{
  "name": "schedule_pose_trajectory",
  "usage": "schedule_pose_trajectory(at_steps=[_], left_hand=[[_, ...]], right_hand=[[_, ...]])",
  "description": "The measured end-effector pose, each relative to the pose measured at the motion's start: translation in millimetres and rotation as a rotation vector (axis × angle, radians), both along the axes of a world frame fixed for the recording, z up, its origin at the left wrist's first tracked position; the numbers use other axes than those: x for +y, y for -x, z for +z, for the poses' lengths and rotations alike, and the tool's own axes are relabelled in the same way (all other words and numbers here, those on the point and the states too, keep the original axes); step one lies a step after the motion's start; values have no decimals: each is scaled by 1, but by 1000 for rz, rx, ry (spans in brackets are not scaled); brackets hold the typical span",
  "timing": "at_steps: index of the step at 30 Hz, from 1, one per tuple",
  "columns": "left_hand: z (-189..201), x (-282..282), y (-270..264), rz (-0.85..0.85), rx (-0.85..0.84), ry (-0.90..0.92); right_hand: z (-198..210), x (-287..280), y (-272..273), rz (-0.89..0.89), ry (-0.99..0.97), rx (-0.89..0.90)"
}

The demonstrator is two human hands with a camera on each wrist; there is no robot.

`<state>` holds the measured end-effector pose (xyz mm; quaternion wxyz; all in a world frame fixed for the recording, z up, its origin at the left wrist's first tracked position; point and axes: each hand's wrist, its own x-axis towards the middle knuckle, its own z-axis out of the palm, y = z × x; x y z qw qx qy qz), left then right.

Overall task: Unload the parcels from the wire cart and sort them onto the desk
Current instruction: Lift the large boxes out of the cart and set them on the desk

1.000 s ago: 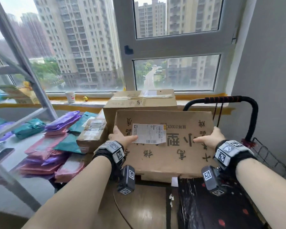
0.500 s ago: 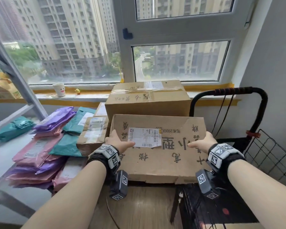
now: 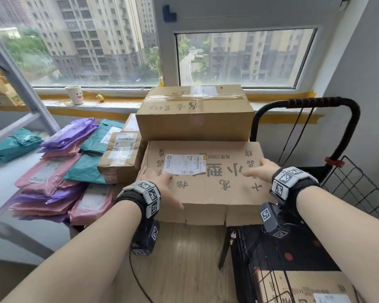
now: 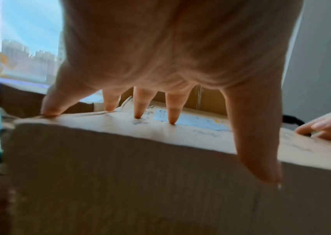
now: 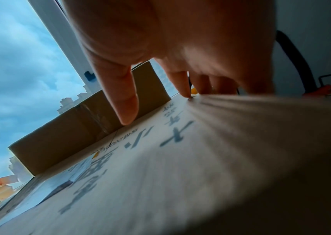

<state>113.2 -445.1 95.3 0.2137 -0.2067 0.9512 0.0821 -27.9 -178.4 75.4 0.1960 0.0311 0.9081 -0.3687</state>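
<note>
A flat cardboard box (image 3: 217,189) with a white label and large printed characters lies on the wooden desk top (image 3: 184,259), pushed against a taller taped carton (image 3: 195,114). My left hand (image 3: 162,186) rests on its near-left top; the spread fingers (image 4: 138,108) press down and the thumb hangs over the front face. My right hand (image 3: 260,170) touches the top near the far-right corner with its fingertips (image 5: 182,85), thumb lifted off. The black wire cart (image 3: 348,186) stands to the right, with another labelled carton (image 3: 304,287) in it.
Left of the boxes lie a small taped parcel (image 3: 120,156) and stacks of pink, purple and teal mailer bags (image 3: 50,176). A grey metal frame (image 3: 20,84) slants across the left. A paper cup (image 3: 74,95) sits on the window sill. The cart handle (image 3: 315,101) rises behind the box.
The flat box has come down from a tilted hold to lie flat against the taller carton. Both hands have shifted from gripping its sides to resting on top.
</note>
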Motion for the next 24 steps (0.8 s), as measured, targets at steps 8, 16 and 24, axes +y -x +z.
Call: schedule_pose_trajectory(at_steps=[8, 16, 24], left_hand=[[-10, -10, -22, 132, 46, 11], [-10, -27, -31, 256, 146, -50], [-19, -35, -32, 275, 254, -75]], right_hand=[[-14, 13, -26, -108, -101, -85], [-18, -1, -35, -106, -31, -36], [-19, -7, -47, -143, 76, -13]])
